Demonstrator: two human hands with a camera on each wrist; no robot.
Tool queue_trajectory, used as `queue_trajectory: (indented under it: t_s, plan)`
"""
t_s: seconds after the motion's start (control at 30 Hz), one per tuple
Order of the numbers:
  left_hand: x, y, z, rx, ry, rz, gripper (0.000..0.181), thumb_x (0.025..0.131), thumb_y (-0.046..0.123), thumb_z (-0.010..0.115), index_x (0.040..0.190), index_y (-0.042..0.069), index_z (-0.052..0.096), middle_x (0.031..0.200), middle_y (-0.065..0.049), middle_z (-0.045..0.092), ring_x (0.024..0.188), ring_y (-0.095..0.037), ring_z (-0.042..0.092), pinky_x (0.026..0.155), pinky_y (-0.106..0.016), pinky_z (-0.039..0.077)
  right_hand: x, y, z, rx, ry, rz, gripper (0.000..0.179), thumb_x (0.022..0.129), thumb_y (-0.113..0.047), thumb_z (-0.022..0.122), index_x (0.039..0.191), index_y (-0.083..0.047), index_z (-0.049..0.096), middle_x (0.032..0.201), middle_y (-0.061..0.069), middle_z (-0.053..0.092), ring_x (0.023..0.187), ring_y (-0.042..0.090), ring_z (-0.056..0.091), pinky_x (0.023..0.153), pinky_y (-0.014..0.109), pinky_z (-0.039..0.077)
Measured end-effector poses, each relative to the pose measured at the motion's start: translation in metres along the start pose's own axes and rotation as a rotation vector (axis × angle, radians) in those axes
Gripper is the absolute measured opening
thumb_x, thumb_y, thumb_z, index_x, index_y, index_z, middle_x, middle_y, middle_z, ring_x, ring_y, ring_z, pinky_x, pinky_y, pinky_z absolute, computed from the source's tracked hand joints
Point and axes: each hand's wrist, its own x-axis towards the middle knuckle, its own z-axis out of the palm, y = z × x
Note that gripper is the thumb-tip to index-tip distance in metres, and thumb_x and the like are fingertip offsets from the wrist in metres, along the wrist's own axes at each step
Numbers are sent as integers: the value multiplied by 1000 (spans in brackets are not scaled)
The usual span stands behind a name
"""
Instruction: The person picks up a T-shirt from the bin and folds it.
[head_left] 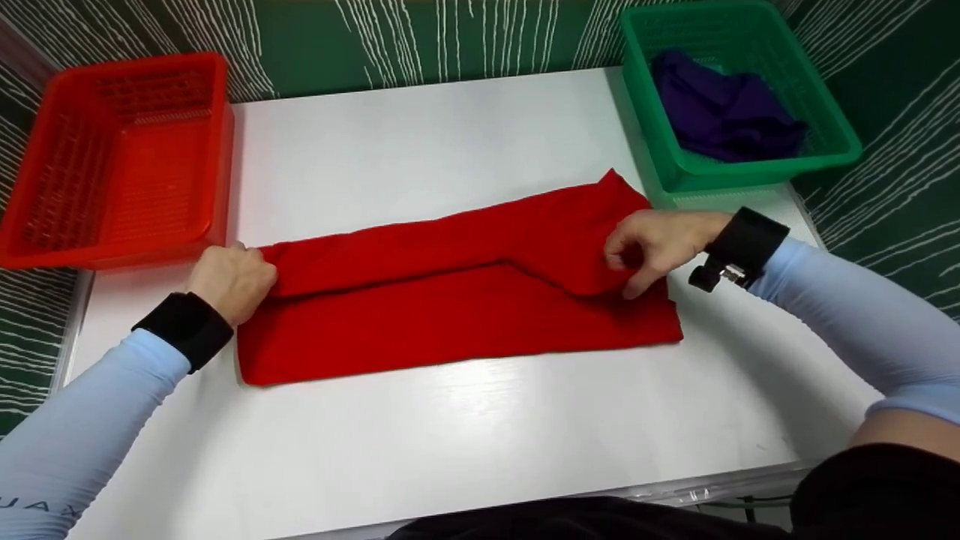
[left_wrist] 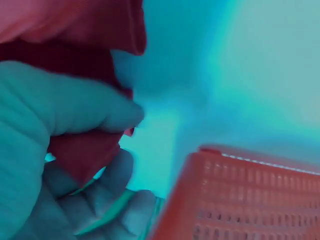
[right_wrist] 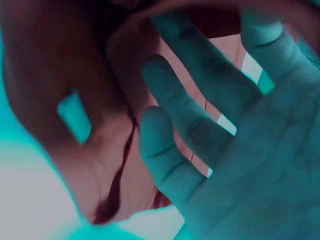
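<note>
A long red cloth (head_left: 450, 315), folded over lengthwise, lies across the white table (head_left: 427, 150). Whether it is a garment cannot be told. At its left end my left hand (head_left: 234, 283) grips the folded edge; in the left wrist view the thumb (left_wrist: 95, 107) presses the fabric against the fingers. My right hand (head_left: 660, 244) holds the upper layer near the right end, its thumb at the layer's lower edge. The right wrist view has the lower fingers (right_wrist: 160, 135) spread loosely beside the cloth, while the thumb and index tips are hidden by fabric.
A red plastic basket (head_left: 217, 150) stands at the back left, close to my left hand. At the back right is a green basket (head_left: 750, 176) with a purple cloth (head_left: 724, 112) inside. A green wall (head_left: 300, 45) with white streaks rises behind the table.
</note>
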Motion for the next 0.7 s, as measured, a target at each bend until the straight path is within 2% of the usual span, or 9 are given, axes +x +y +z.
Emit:
queue_trajectory:
  t_s: [0.1, 0.17, 0.23, 0.3, 0.37, 0.43, 0.57, 0.63, 0.7]
  plan:
    - [5, 8, -5, -89, -23, -14, 22, 72, 17, 80, 75, 1, 65, 67, -15, 55, 65, -34, 53, 49, -49, 52, 13, -13, 15, -71, 61, 116, 50, 75, -58, 87, 101, -20, 68, 83, -3, 63, 77, 17, 58, 66, 30, 48]
    - [12, 16, -8, -187, -20, 2, 32, 71, 28, 83, 82, 4, 65, 74, -13, 56, 72, -33, 52, 53, -47, 52, 23, -20, 27, -122, 123, 217, 71, 72, -70, 82, 119, -20, 64, 84, -2, 63, 76, 18, 59, 66, 33, 50]
    - [20, 24, -10, -287, -9, 43, 36, 72, 34, 84, 87, 7, 65, 78, -10, 56, 75, -31, 52, 57, -45, 50, 31, -25, 36, -168, 198, 298, 81, 74, -68, 82, 132, -17, 57, 83, -2, 62, 75, 18, 58, 66, 34, 50]
    - [26, 32, -10, -357, -31, 86, 30, 76, 31, 82, 87, 10, 65, 76, -6, 53, 74, -28, 52, 59, -41, 47, 37, -27, 41, -186, 271, 311, 76, 80, -51, 84, 138, -14, 52, 84, 0, 63, 76, 19, 59, 67, 36, 52]
    - [28, 37, -9, -411, -68, 113, 20, 80, 24, 79, 84, 11, 64, 70, -3, 51, 70, -25, 52, 60, -38, 44, 38, -27, 42, -183, 323, 250, 66, 82, -29, 85, 137, -13, 53, 88, 1, 65, 80, 20, 59, 71, 37, 53]
    - [28, 39, -7, -431, -84, 127, 15, 82, 17, 78, 82, 11, 64, 66, -1, 51, 66, -24, 52, 60, -38, 44, 37, -27, 42, -175, 345, 126, 53, 81, -11, 83, 129, -14, 60, 96, 0, 67, 85, 19, 61, 76, 39, 54]
    - [26, 40, -2, -417, -52, 119, 13, 80, 12, 76, 79, 12, 63, 63, 1, 52, 63, -24, 53, 59, -40, 48, 32, -29, 46, -151, 356, -129, 38, 78, 0, 81, 110, -17, 70, 102, -6, 68, 94, 16, 61, 83, 40, 54]
    - [26, 40, 0, -413, -39, 108, 12, 79, 11, 75, 79, 11, 63, 63, 0, 54, 62, -24, 54, 59, -41, 49, 29, -32, 49, -98, 332, -236, 32, 78, 1, 81, 103, -17, 72, 101, -9, 68, 96, 13, 61, 84, 38, 54]
    - [28, 40, 2, -414, -44, 97, 11, 79, 12, 75, 79, 11, 64, 64, -1, 55, 62, -25, 55, 60, -42, 51, 26, -37, 52, 52, 222, -334, 30, 79, 4, 80, 100, -15, 71, 96, -7, 69, 92, 15, 63, 81, 39, 56]
